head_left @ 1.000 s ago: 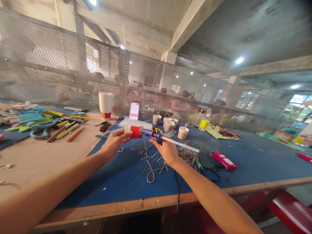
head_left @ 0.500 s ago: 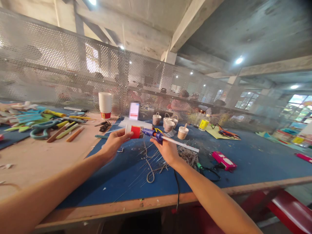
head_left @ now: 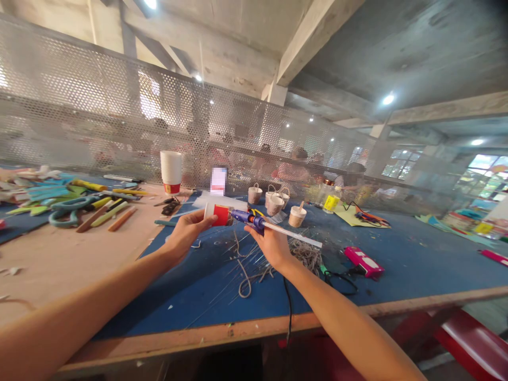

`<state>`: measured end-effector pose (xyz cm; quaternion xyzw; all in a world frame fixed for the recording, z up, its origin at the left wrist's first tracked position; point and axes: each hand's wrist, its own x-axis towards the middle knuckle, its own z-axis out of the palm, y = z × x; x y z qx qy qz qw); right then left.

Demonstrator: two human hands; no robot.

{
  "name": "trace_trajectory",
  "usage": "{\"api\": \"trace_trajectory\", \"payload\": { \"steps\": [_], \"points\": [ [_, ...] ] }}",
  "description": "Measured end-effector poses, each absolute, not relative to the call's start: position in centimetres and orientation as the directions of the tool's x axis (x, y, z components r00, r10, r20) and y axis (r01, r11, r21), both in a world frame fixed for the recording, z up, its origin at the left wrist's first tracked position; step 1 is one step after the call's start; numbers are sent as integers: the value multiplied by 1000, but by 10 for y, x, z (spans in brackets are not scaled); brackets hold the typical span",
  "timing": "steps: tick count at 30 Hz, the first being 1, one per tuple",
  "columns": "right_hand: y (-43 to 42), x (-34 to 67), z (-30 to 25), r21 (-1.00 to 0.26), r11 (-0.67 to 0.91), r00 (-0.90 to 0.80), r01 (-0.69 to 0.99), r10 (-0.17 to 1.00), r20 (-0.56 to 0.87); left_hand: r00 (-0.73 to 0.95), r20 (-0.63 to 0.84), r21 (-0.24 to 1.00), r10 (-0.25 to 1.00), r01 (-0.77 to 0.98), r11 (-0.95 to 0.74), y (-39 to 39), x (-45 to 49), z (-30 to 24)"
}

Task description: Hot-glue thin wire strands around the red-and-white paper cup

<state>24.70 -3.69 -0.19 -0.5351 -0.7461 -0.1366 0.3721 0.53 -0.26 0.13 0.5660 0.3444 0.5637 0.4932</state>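
My left hand (head_left: 191, 228) is closed on a red and white paper cup (head_left: 220, 215), tipped on its side with its base to the right. In my right hand (head_left: 273, 244) is a blue glue gun (head_left: 249, 218), its nozzle at the cup's base; whether it touches I cannot tell. A long clear glue stick (head_left: 296, 236) sticks out of the gun's back. Under the hands lie a loose grey cord (head_left: 246, 280) and thin clear strands. A heap of grey cord (head_left: 308, 255) lies just right of my right hand.
Small cord-wrapped cups (head_left: 275, 203) with handles stand behind the hands, near a phone (head_left: 218, 181) and a stack of paper cups (head_left: 171, 170). Scissors (head_left: 65, 217) and tools lie left. A pink box (head_left: 363, 262) and yellow-labelled bottle (head_left: 332, 202) are right. A perforated screen (head_left: 119, 116) runs behind.
Both hands, the cup and the glue gun hold nearly the same position. The glue stick's rear end has shifted very slightly left.
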Motion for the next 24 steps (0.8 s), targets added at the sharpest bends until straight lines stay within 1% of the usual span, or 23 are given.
{"api": "trace_trajectory", "payload": {
  "steps": [13,24],
  "points": [
    [-37,248,-3,-191,390,-150,901,693,705,159,304,945,939,-180,-275,-2,3,0],
    [-39,247,-2,-156,375,-165,914,694,700,110,300,946,948,-159,-281,-2,4,3]
  ]
}}
